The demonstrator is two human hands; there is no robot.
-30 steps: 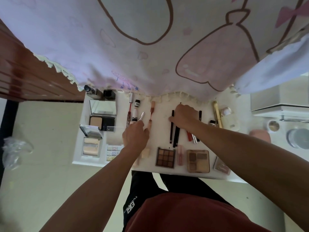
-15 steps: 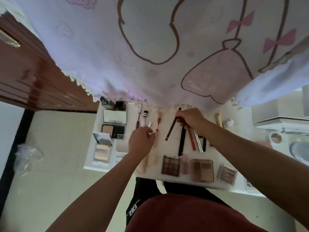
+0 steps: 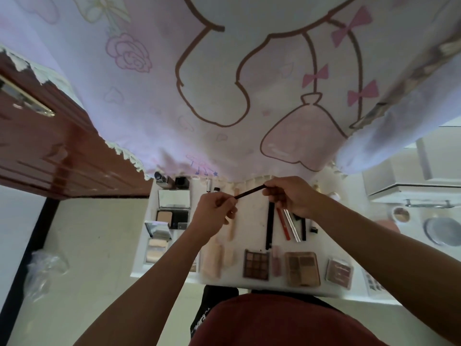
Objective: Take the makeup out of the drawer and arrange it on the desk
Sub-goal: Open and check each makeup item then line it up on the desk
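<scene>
A thin dark makeup pencil (image 3: 250, 191) is held in the air above the white drawer (image 3: 249, 283). My left hand (image 3: 214, 213) pinches its lower end and my right hand (image 3: 290, 196) pinches its upper end. Below the hands lie a long black pencil (image 3: 270, 224), a red pencil (image 3: 284, 224) and a silver one (image 3: 291, 226). Along the drawer's near edge sit a nine-pan eyeshadow palette (image 3: 257, 264), a brown palette (image 3: 302, 268) and a pink compact (image 3: 339, 272). An open powder compact (image 3: 173, 208) lies at the left.
A pink cloth with cartoon prints (image 3: 224, 83) covers the desk and hangs over the drawer's far side. A dark wooden cabinet (image 3: 50, 151) stands at the left. White furniture and a round grey dish (image 3: 440, 231) are at the right. A crumpled plastic bag (image 3: 45, 268) lies on the floor.
My right hand lifted the thin dark pencil off the drawer. My left hand rose from the tubes and took hold of the pencil's other end. The camera tilted upward.
</scene>
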